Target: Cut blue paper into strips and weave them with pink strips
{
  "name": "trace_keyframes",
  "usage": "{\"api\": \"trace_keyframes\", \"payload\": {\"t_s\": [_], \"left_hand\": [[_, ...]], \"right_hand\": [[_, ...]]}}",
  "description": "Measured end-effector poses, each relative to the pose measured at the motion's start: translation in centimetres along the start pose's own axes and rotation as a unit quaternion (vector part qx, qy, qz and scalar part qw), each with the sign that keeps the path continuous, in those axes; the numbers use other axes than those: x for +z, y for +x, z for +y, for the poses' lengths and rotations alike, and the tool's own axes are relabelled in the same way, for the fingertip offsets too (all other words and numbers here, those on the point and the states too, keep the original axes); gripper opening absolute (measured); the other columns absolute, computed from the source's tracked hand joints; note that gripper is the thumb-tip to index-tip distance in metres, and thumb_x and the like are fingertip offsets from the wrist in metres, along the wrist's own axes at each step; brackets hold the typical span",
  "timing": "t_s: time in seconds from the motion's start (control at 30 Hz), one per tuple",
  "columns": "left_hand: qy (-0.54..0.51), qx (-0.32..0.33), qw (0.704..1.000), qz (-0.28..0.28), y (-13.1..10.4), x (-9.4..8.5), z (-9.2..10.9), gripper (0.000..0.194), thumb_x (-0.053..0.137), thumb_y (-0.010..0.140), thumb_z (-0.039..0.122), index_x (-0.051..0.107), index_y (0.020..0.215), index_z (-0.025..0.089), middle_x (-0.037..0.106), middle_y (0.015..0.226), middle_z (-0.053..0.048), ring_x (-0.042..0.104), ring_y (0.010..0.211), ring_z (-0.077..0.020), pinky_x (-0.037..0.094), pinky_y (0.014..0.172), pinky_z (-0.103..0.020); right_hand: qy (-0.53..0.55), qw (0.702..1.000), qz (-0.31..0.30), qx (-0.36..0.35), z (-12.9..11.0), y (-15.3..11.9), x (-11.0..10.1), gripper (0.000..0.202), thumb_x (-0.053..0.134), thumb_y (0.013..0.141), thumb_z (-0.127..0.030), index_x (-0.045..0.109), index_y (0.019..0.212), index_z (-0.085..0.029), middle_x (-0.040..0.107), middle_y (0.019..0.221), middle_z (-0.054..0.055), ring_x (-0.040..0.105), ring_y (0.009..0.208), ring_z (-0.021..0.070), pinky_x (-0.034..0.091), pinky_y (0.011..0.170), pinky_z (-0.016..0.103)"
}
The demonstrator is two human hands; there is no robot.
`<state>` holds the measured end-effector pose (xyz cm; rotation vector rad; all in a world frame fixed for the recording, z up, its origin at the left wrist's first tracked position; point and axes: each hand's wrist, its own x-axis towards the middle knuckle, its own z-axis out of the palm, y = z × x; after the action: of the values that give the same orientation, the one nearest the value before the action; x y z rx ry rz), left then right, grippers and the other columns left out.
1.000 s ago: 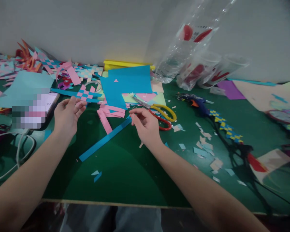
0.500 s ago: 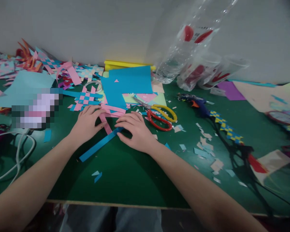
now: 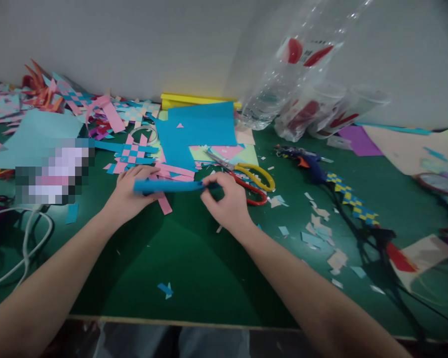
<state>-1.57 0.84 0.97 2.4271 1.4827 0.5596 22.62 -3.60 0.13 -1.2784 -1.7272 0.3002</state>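
Observation:
My right hand [image 3: 227, 201] pinches one end of a blue paper strip [image 3: 175, 186], which stretches left, blurred by motion, across the front of my left hand [image 3: 125, 201]. The left fingers curl at a pink paper strip [image 3: 165, 203], thumb and fingertips at its upper part; the blue strip hides some of this grip. Just behind lie more pink strips [image 3: 175, 172] and a woven pink-and-blue paper piece [image 3: 134, 153]. Scissors [image 3: 256, 174] with one yellow and one red handle lie beyond my right hand.
Blue paper sheets [image 3: 205, 124] and a tape roll [image 3: 145, 134] lie at the back. On the right are a glue gun [image 3: 309, 164] with a cable, paper scraps [image 3: 321, 228] and bagged plastic cups [image 3: 302, 104]. A blurred-out phone [image 3: 59, 169] with a white cable is left.
My right hand has lifted the blue strip off the table and moved slightly right, swinging its free end up in front of my left hand. Small blue scraps near the front edge have shifted.

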Motion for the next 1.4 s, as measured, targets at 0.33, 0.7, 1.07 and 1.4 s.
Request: {"api": "trace_keyframes", "payload": {"t_s": [0.33, 0.7, 1.07, 1.4], "left_hand": [[-0.085, 0.072, 0.993, 0.040, -0.2, -0.6, 2.2, 0.028, 0.057, 0.094, 0.040, 0.066, 0.111, 0.020, 0.069, 0.116, -0.009, 0.059, 0.117, -0.0281, 0.043, 0.101, -0.047], [-0.468, -0.080, 0.878, 0.066, -0.9, -0.5, 4.1, 0.028, 0.068, 0.084, 0.047, 0.068, 0.079, 0.019, 0.066, 0.066, -0.001, 0.062, 0.062, -0.0147, 0.052, 0.061, -0.027], [-0.470, -0.157, 0.823, 0.278, 0.2, -0.9, 1.8, 0.042, 0.081, 0.074, 0.044, 0.053, 0.054, 0.020, 0.045, 0.052, 0.004, 0.037, 0.049, -0.0082, 0.028, 0.047, -0.026], [-0.162, 0.097, 0.979, 0.074, 0.3, -1.7, 1.0, 0.031, 0.074, 0.081, 0.039, 0.064, 0.106, 0.023, 0.071, 0.101, -0.003, 0.064, 0.098, -0.0219, 0.047, 0.090, -0.038]], "right_hand": [[0.069, 0.997, -0.014, 0.014, -0.5, -0.2, 0.3, 0.005, 0.062, 0.086, -0.027, 0.065, 0.085, -0.023, 0.073, 0.083, 0.002, 0.067, 0.077, 0.0182, 0.054, 0.070, 0.034], [-0.002, 0.990, -0.065, -0.122, -1.7, -1.2, 0.3, 0.012, 0.055, 0.093, -0.024, 0.067, 0.096, -0.025, 0.076, 0.103, 0.006, 0.071, 0.097, 0.0197, 0.058, 0.084, 0.034], [0.237, 0.957, -0.035, 0.163, -0.5, 0.0, 0.5, 0.017, 0.073, 0.077, -0.034, 0.067, 0.088, -0.022, 0.072, 0.075, 0.001, 0.062, 0.053, 0.0129, 0.054, 0.056, 0.032], [0.287, 0.930, 0.078, 0.218, 1.8, 0.8, 0.7, 0.023, 0.068, 0.081, -0.042, 0.062, 0.094, -0.023, 0.067, 0.071, 0.000, 0.061, 0.059, 0.0134, 0.054, 0.062, 0.033]]}}
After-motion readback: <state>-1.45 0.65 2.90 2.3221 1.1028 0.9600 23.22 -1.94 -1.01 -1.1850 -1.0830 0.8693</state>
